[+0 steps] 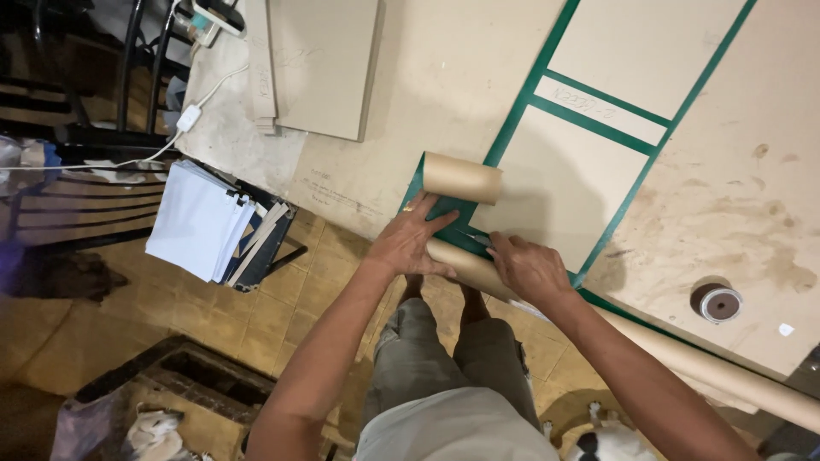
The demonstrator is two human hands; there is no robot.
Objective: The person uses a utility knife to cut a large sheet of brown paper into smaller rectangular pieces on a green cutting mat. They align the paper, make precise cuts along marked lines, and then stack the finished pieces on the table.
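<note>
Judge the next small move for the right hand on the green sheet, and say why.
Probably draw the blade on along the green sheet. The left hand presses the sheet flat on the table, the right hand holds the thin blade-like tool at the sheet, and a curled brown flap already stands loose just beyond.

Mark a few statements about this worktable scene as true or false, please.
1. The left hand presses flat on the green sheet. True.
2. A roll of tape lies on the table. True.
3. The curled paper is blue. False: it is brown.
4. The right hand hangs off the table. False: it rests on the sheet's edge, holding a thin tool I cannot identify.
5. A stack of white paper sits left of the table. True.
</note>
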